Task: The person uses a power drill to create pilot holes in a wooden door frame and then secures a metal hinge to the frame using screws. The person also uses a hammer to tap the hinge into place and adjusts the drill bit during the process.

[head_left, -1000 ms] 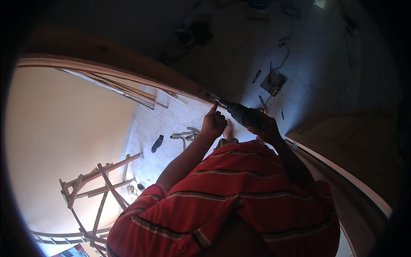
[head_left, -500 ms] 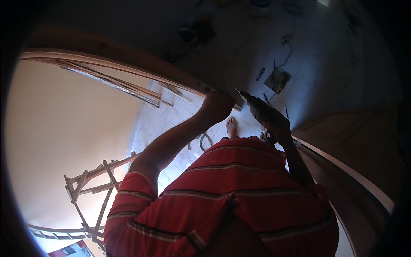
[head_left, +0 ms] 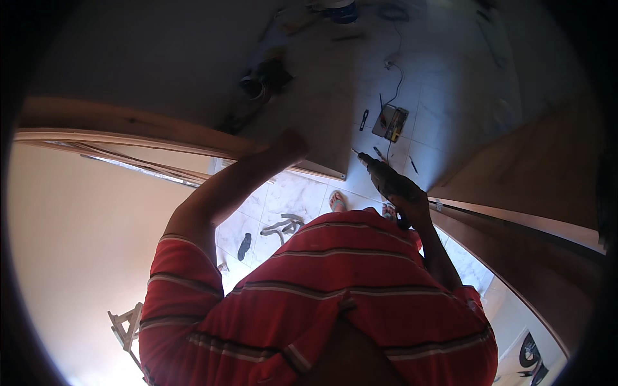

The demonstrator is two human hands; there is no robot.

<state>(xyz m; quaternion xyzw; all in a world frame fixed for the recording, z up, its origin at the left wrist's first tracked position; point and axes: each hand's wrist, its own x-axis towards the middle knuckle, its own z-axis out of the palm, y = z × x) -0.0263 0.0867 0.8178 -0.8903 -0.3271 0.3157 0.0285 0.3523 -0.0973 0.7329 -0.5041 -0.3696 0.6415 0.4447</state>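
My right hand (head_left: pixel 412 204) is closed round the grip of a dark power drill (head_left: pixel 388 179). The drill's thin bit points up and to the left, apart from anything. My left arm reaches across the long wooden edge of what looks like a door panel (head_left: pixel 154 132). At its far end my left hand (head_left: pixel 291 148) lies in shadow over the panel, and its fingers cannot be made out. The near end of the panel stops just left of the drill, above my sandalled foot (head_left: pixel 337 201).
Beyond the drill, the tiled floor holds a flat case with tools (head_left: pixel 390 123), a cord (head_left: pixel 400 80) and a blue bucket (head_left: pixel 343 11). Hoses (head_left: pixel 283 226) lie near my feet. A brown wooden panel (head_left: pixel 528 170) stands on the right, a wooden trestle (head_left: pixel 129 325) at lower left.
My left hand has moved left and slightly up, away from the panel's near end. The drill stays in my right hand, almost unmoved. The view has shifted, showing more floor ahead.
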